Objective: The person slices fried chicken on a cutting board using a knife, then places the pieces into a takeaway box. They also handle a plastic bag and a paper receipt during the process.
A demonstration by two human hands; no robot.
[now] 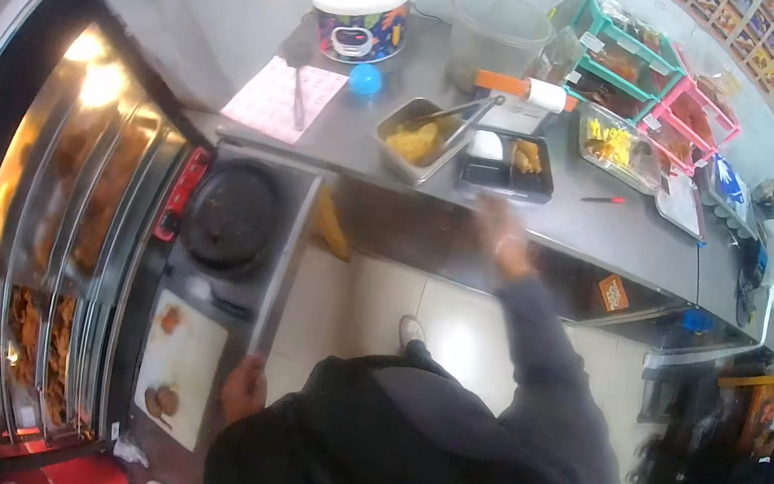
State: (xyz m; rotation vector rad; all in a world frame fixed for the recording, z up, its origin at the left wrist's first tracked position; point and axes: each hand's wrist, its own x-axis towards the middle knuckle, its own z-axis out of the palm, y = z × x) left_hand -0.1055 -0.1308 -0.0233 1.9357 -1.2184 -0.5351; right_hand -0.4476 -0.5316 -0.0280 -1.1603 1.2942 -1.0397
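My right hand [500,236], blurred, is stretched over the counter's front edge, just below a black compartment food tray [504,185]. White rice [487,145] and a fried piece of food [526,157] lie in separate compartments of that tray. Whether the hand touches the tray or holds anything does not show. Left of the tray is a steel pan [419,171] of yellow food [412,142], with metal tongs [461,121] resting in it. My left hand [245,387] is low at the edge of the left counter, beside a white cutting board [181,369] bearing brown pieces; its fingers look curled.
A lit glass food display case [84,209] stands at the left, beside a round black pan [232,214]. Along the back counter are a patterned rice cooker [359,17], a blue ball-shaped item [365,79], a clear bucket [496,39], stacked baskets [620,62] and a red-capped pen [602,199].
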